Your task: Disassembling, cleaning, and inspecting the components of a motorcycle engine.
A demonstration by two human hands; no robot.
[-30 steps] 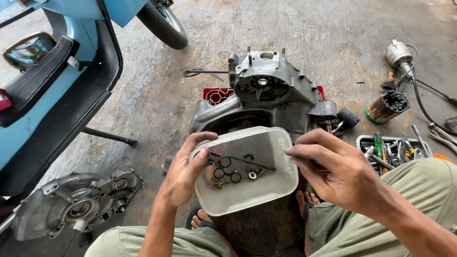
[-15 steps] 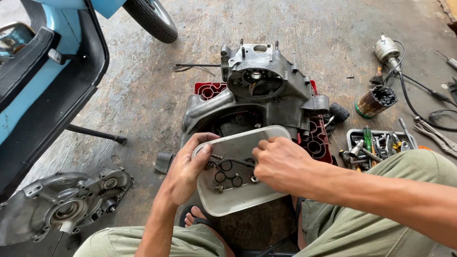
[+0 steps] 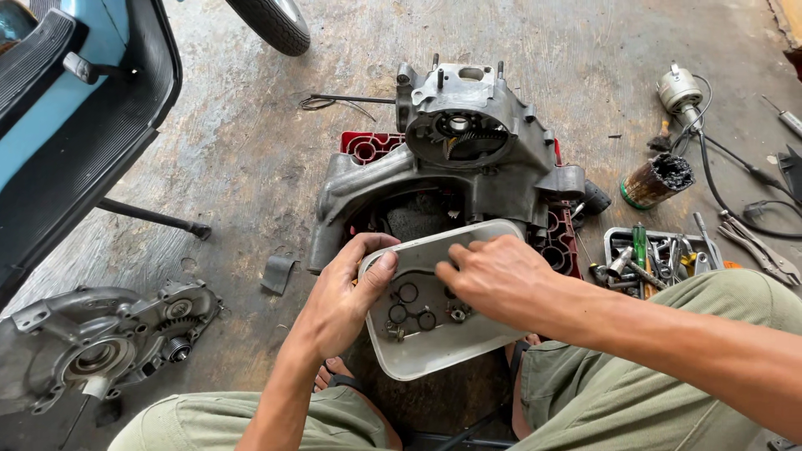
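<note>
The engine case [image 3: 468, 159] stands on a crate [image 3: 368, 146] in the middle of the floor [image 3: 242, 159], with the parts tray [image 3: 434, 355] just before it, holding rings [image 3: 408, 292] and nuts [image 3: 457, 315]. The cover plate [image 3: 92, 347] lies toward the floor's near left corner, the tool tray [image 3: 660, 255] right of the case, and the scooter [image 3: 75, 125] along the left edge.

Bare concrete floor [image 3: 251, 167], stained and scuffed, in even daylight. Light-blue scooter [image 3: 58, 108] upper left on its side stand [image 3: 154, 217], black tyre [image 3: 271, 23] at the top edge. Grey engine cover [image 3: 100, 342] lies lower left. Right side: tray of hand tools [image 3: 660, 250], rusty can [image 3: 656, 179], small electric motor with black cables [image 3: 681, 90], pliers [image 3: 756, 238].
</note>
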